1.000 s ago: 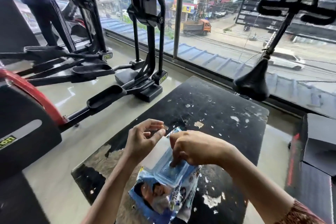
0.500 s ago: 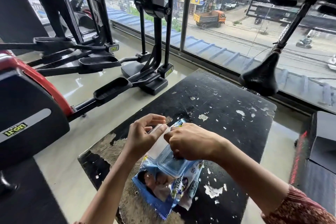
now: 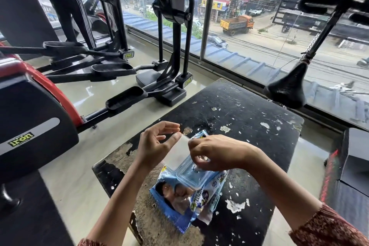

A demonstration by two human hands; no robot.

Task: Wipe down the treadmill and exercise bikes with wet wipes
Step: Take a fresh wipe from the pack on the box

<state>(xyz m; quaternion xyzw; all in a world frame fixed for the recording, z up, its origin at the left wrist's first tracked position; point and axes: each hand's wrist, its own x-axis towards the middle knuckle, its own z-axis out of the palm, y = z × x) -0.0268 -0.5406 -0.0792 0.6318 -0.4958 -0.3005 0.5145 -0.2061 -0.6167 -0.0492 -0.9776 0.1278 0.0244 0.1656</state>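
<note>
A blue pack of wet wipes (image 3: 185, 199) lies on a worn black bench top (image 3: 249, 118) in front of me. My left hand (image 3: 157, 144) pinches the pack's clear plastic lid flap (image 3: 179, 152) between thumb and fingers and holds it raised. My right hand (image 3: 217, 152) curls its fingertips down into the pack's opening and pinches a wet wipe (image 3: 200, 159) there; most of the wipe is hidden under the fingers. An exercise bike stands at the right with its black saddle (image 3: 285, 90) just past the bench.
Black elliptical trainers (image 3: 175, 26) with foot plates (image 3: 123, 99) stand to the left on the shiny floor. A red and black machine housing (image 3: 34, 126) is near left. A person's legs (image 3: 73, 16) show at the back left. A glass wall (image 3: 259, 36) runs behind. A black box (image 3: 355, 166) sits right.
My left hand has tilted the clear lid flap a little further up. My right hand's fingers stay in the pack's opening. The view has shifted slightly.
</note>
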